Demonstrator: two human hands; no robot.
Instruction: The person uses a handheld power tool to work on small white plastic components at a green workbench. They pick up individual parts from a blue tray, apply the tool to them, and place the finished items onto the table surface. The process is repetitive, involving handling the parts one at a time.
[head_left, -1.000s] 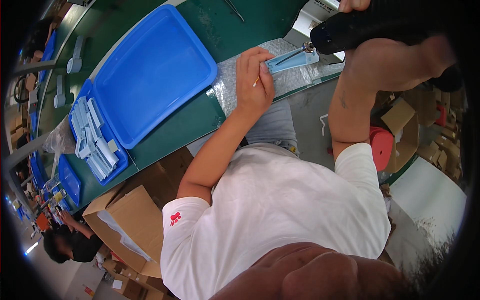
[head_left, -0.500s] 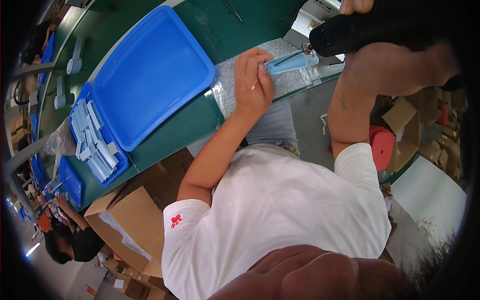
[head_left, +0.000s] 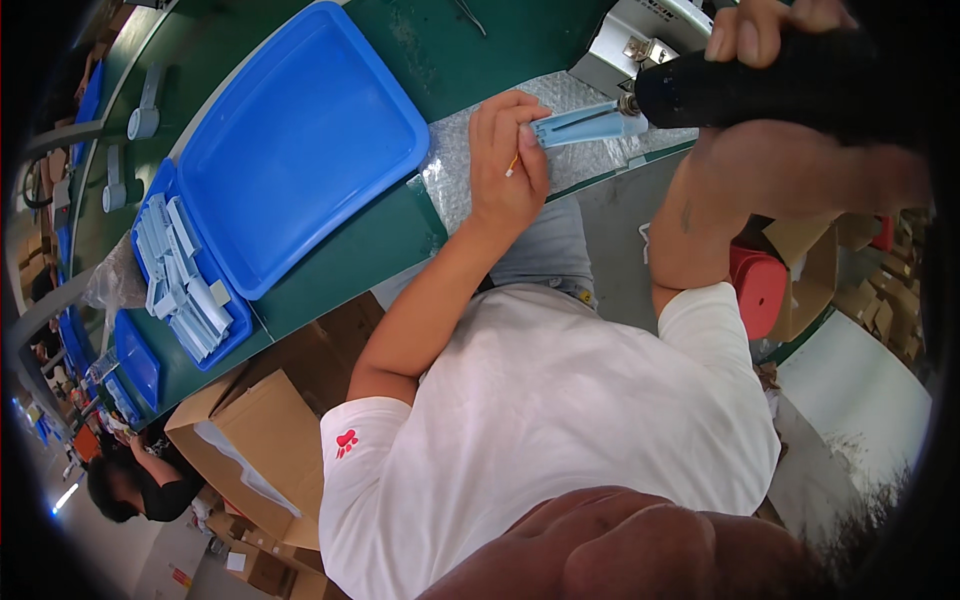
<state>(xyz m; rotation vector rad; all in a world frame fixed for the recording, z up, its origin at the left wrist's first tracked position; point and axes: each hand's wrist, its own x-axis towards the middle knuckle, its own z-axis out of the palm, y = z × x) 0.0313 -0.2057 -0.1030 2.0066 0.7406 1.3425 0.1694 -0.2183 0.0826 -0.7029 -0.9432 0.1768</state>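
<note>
My left hand (head_left: 508, 160) is closed on one end of a long light-blue plastic housing (head_left: 605, 126), holding it above a sheet of bubble wrap (head_left: 450, 185). A short thin wire with a small white connector (head_left: 510, 172) pokes out beside my thumb. My right hand (head_left: 800, 165) grips a black power screwdriver (head_left: 700, 85), with fingertips showing over its top. Its long thin bit (head_left: 585, 122) lies along the inside of the housing, and the tip's exact contact cannot be made out.
A large blue tray (head_left: 300, 150) lies left of my hands. Beside it, a smaller blue tray (head_left: 235, 345) holds several light-blue parts (head_left: 180, 275). A metal box-like fixture (head_left: 620, 45) stands behind the driver. Tweezers (head_left: 470, 15) lie at the back. A co-worker (head_left: 150, 475) sits far left.
The driver and my right hand have shifted slightly right, and the housing has moved a little with them. My left hand keeps its hold. The co-worker's arm has moved.
</note>
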